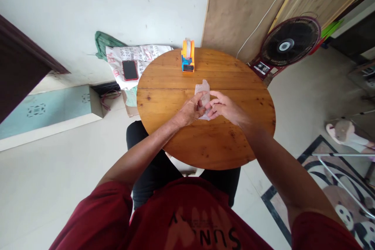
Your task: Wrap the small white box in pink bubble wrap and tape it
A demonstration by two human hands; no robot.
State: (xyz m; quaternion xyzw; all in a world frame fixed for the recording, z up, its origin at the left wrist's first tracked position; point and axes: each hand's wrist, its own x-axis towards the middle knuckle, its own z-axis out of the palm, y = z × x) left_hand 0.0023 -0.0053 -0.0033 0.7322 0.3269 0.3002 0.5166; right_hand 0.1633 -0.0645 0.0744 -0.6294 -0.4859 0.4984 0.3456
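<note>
Fingers of the left hand point(191, 110): bent, index and thumb apart with a gap between, over the crumpled, translucent whitish plastic piece point(201, 88); grip on it, can't tell. Right hand point(227, 109): index reaching forward, other fingers half-curled at the plastic's right side, near the left thumb; contact or hold, can't tell.

Plastic piece sits about mid-way across the round, varnished orange-brown wooden worktop point(243, 76), well in from every edge, long side running far to near.

Orange-and-blue tape dispenser point(188, 60) upright near the far edge, well apart from both hands. Off the left far edge: black phone with red rim point(130, 70), on white printed sheeting point(155, 51). Round black fan point(288, 43) beyond the right far edge.
</note>
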